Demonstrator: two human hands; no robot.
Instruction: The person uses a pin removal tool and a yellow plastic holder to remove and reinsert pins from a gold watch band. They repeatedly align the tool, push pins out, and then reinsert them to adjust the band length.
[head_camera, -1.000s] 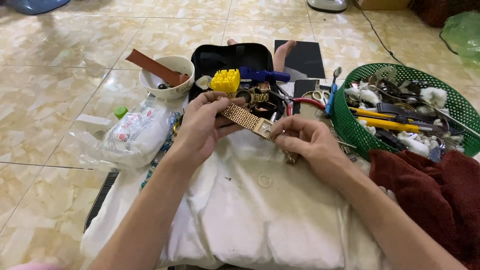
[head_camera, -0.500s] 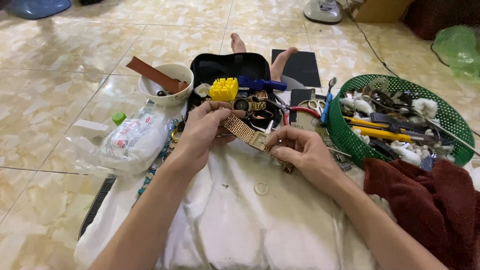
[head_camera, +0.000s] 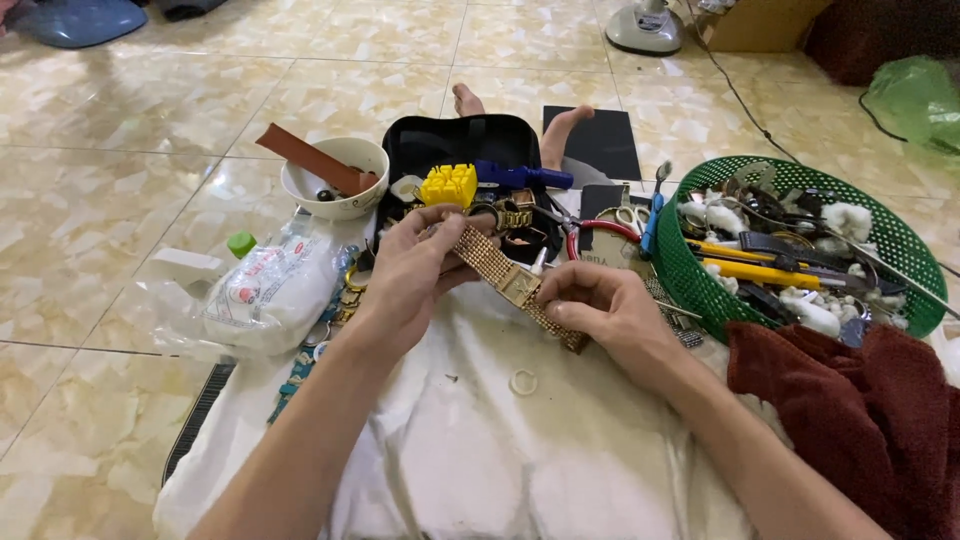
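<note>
Both hands are on a gold mesh watch (head_camera: 515, 283): the left hand (head_camera: 415, 270) pinches the upper end of the band, the right hand (head_camera: 600, 305) is curled closed around the lower end by the case, so it's stretched slanting between them. It hangs just over a white cloth (head_camera: 470, 450) spread on a beige tiled floor (head_camera: 120, 170), with a green basket (head_camera: 900, 245) of tools to the right and a white bowl (head_camera: 340, 205) up left.

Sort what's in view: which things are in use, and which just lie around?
In use: gold mesh watch, left hand, right hand.

Lying around: green basket, white bowl, yellow block, plastic bag, small ring, maroon towel.
</note>
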